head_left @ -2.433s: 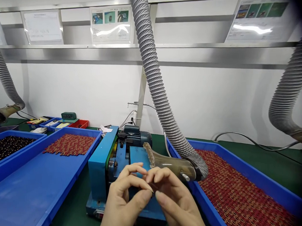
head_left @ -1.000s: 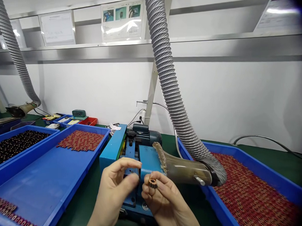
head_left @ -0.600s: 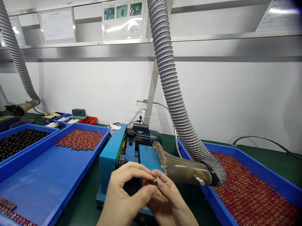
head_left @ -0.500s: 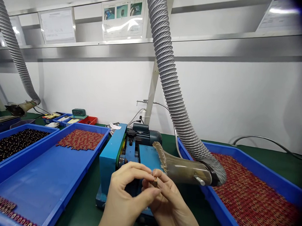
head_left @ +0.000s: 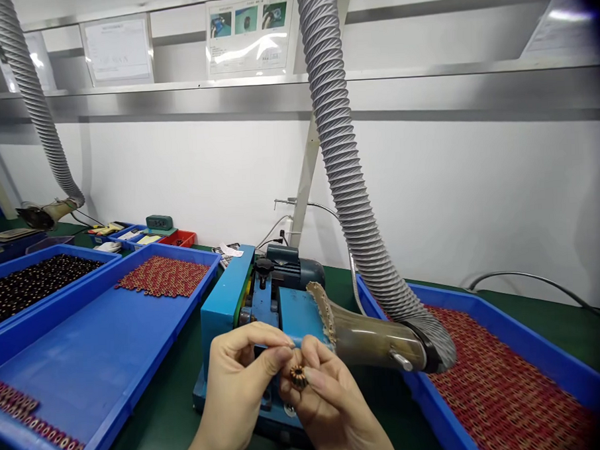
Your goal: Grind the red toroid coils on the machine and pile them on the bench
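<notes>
A small copper-coloured toothed ring part [head_left: 299,377] is pinched in the fingertips of my right hand [head_left: 327,399]. My left hand [head_left: 240,380] is curled beside it, thumb and forefinger closed and touching the part's upper left. Both hands hover in front of a small blue bench machine [head_left: 254,320] with a dark motor at its back. A clear nozzle [head_left: 369,338] on a grey ribbed hose [head_left: 341,150] lies just right of the hands, its mouth at the machine.
A blue tray [head_left: 560,373] packed with red parts stands at the right. At the left, a blue tray [head_left: 97,353] holds two patches of red parts; behind it a tray [head_left: 29,283] of dark parts. Small bins [head_left: 146,237] and another hose [head_left: 42,130] sit far left.
The hands stay together in front of the machine. The part, hidden between the fingertips half a second ago, now shows face-on in my right fingers, slightly lower. The view has shifted a little.
</notes>
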Demonstrator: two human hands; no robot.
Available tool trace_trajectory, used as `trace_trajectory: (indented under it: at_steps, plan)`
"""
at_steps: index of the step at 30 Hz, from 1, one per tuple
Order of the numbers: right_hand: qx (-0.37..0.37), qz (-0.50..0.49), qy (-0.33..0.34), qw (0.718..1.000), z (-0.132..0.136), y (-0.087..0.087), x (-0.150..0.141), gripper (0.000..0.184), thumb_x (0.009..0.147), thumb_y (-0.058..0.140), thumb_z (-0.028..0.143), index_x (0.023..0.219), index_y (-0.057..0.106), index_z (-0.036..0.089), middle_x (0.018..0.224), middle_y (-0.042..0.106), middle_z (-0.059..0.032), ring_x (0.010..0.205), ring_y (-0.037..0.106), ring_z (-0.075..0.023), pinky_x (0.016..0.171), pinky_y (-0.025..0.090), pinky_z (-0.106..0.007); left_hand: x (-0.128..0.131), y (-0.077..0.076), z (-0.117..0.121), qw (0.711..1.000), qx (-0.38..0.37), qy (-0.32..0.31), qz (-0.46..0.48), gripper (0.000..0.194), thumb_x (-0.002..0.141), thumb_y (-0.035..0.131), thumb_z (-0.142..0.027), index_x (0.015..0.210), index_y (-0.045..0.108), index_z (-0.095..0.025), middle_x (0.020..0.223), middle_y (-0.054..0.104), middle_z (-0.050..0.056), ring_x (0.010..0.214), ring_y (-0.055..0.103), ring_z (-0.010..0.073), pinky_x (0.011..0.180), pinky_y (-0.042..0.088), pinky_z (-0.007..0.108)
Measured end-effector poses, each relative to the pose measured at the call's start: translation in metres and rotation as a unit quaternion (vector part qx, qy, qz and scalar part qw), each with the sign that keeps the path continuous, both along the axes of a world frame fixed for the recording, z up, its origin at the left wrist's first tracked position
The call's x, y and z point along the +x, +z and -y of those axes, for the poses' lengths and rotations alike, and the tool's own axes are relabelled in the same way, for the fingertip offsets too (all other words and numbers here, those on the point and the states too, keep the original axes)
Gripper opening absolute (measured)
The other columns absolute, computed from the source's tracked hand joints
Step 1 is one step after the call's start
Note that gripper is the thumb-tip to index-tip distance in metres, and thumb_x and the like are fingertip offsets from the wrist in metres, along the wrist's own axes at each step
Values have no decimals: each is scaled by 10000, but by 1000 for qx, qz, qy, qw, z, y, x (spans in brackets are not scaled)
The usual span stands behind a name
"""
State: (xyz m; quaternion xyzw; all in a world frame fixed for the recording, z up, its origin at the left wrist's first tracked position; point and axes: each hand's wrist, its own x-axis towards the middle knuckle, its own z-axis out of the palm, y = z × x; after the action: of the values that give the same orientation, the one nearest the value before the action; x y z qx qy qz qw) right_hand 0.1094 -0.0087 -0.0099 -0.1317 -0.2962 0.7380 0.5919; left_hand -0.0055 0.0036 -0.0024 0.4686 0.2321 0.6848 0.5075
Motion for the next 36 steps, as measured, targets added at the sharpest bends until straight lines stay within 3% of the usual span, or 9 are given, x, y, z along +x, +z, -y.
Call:
trace_trajectory:
  at_steps: [4,6,10,13,16,23,27,30,36]
  plan:
    - [7,13,11,1000,0,1,0,273,686,866,177,671,595,151,657,677,-19,600,652,-126,587,515,-189,-3,2,1,997,-12,15,79,113,690,843,-296,641,762,-236,655,711,-27,688,639,96,697,509,154]
    - [-5,20,5,1000,1,3,1,287,678,873,171,673,587,155,665,680,-17,602,653,-124,583,512,-184,-9,4,1,997,-20,35,71,113,678,844,-355,696,779,-264,707,741,-26,729,663,106,725,517,153]
    - [-13,19,-19,1000,3,4,1,309,669,885,166,670,576,161,678,672,-3,612,632,-104,611,524,-182,-18,9,3,992,-5,-33,-123,269,671,846,-349,919,798,-256,950,773,46,999,666,209,910,491,245]
    - [-12,20,-37,999,3,3,0,320,675,882,162,651,563,167,661,650,12,597,593,-88,593,519,-162,-16,10,4,985,8,-70,-157,72,761,772,-284,780,807,-224,829,769,60,967,667,232,933,485,311]
    - [6,33,-47,998,3,0,-1,321,676,876,174,637,558,174,679,658,-1,610,591,-109,596,538,-189,-9,7,5,991,-10,-74,-107,159,805,729,-254,660,779,-209,692,731,35,873,666,205,838,513,279]
    - [10,54,-21,998,3,3,2,353,661,886,202,639,535,169,634,657,-13,581,619,-127,574,501,-194,-8,2,4,1000,-6,15,15,142,828,722,-313,707,758,-248,758,726,-16,916,661,146,850,491,180]
    - [6,41,-19,999,3,4,2,321,670,878,177,645,558,165,656,668,-12,587,626,-125,587,498,-206,-17,7,7,995,-11,-5,-102,95,791,747,-313,850,775,-244,883,752,9,926,668,168,846,499,194]
    - [2,32,-33,999,2,2,1,280,663,882,166,654,602,163,683,660,-2,609,612,-112,608,518,-208,-17,11,9,984,-34,-28,-171,53,774,729,-230,795,777,-232,862,759,20,874,681,192,782,523,237]
    - [-5,46,-40,998,3,2,1,220,677,868,152,664,648,154,669,649,4,579,634,-108,568,545,-182,-14,11,9,971,31,112,-211,139,793,713,-203,692,770,-280,730,776,-44,739,715,173,1008,414,336]
